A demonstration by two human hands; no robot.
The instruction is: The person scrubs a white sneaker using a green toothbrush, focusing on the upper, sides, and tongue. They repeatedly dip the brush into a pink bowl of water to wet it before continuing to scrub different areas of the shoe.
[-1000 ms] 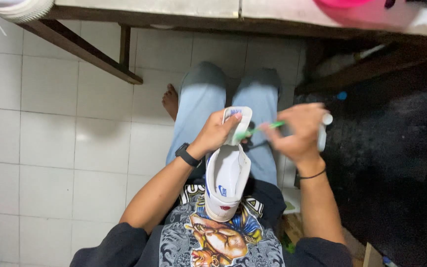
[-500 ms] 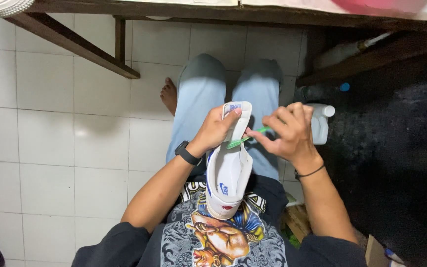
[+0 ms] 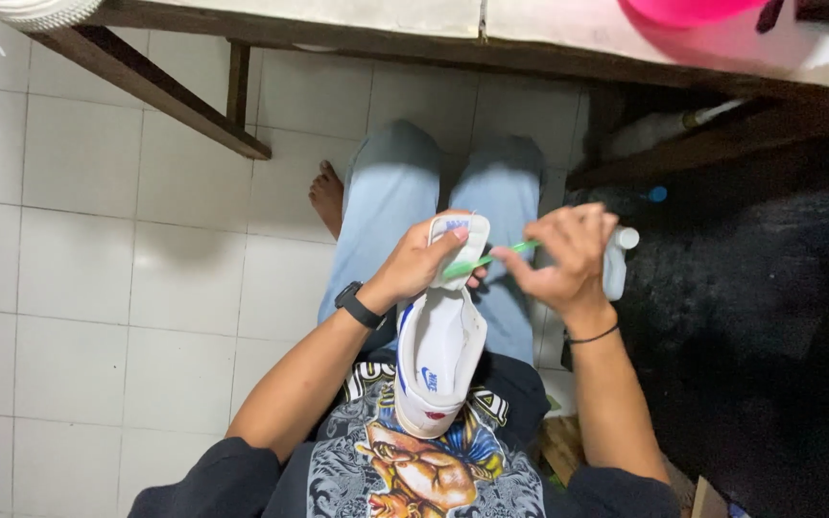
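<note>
Head view looked straight down on a seated person's lap. Left hand [image 3: 421, 264] was wrapped around the upper end of a white shoe [image 3: 438, 341] with blue trim, fingers curled over its edge and pressed against it, a black watch [image 3: 358, 305] on the wrist. That shoe stood sole-up and nearly upright over the lap, its lower end resting against a printed shirt [image 3: 424, 460]. Right hand [image 3: 568, 254] pinched the handle of a green brush [image 3: 486, 257] between thumb and fingertips; the brush lay almost level, its head touching the top of the shoe just beside the left thumb. A thin black band [image 3: 595, 335] circled the right wrist. Partly hidden behind the right hand was a white bottle [image 3: 618, 264]; whether the hand touched it could not be told. Pale jeans [image 3: 386, 201] covered both legs, and a bare foot [image 3: 327, 197] rested on the white tile floor [image 3: 98, 240]. Across the top ran a wooden table [image 3: 338, 19] with a pink bowl [image 3: 688, 10] at its right.
</note>
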